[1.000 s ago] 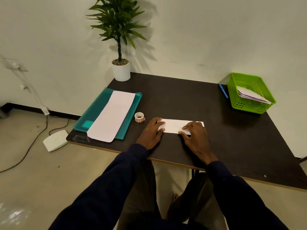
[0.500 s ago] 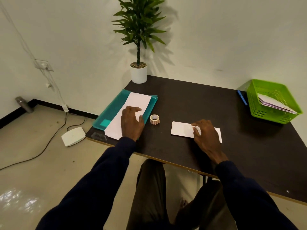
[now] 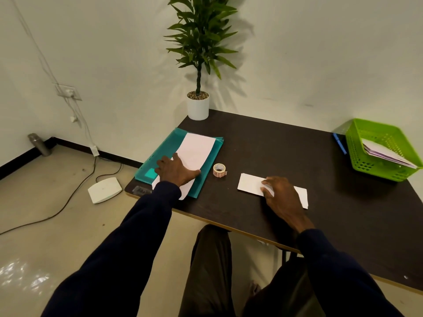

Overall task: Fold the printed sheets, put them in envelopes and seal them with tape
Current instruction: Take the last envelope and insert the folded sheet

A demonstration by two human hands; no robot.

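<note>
Folded sheet [image 3: 250, 184]: white paper, narrow rectangle, flat on the dark matte table [image 3: 297, 152], lying right of the tape roll [image 3: 219, 170] and apart from it. Right hand [image 3: 280, 195] palm down on the sheet's middle, fingers curled loosely, tips pressing the paper; right end of the sheet shows beyond the hand.

Tape roll: small ring, pale tan, glossy film, standing slightly tilted with its hole facing up and forward; short loose tab at its right side.

Left of the tape roll: envelope stack [image 3: 196, 154], long white matte rectangle, lying on a teal translucent plastic folder [image 3: 169, 145]. Left hand [image 3: 176, 171] flat on the stack's near end, fingers spread, thumb out toward the tape roll. Near end of the stack overhangs the folder edge.

Far behind the tape roll, at the table's back corner: potted plant [image 3: 198, 108], smooth white cylindrical pot, pebble topping.

Far right of the tape roll: green perforated plastic basket [image 3: 370, 161] holding slanted paper pieces; blue pen [image 3: 340, 145] just beside its left wall.
</note>
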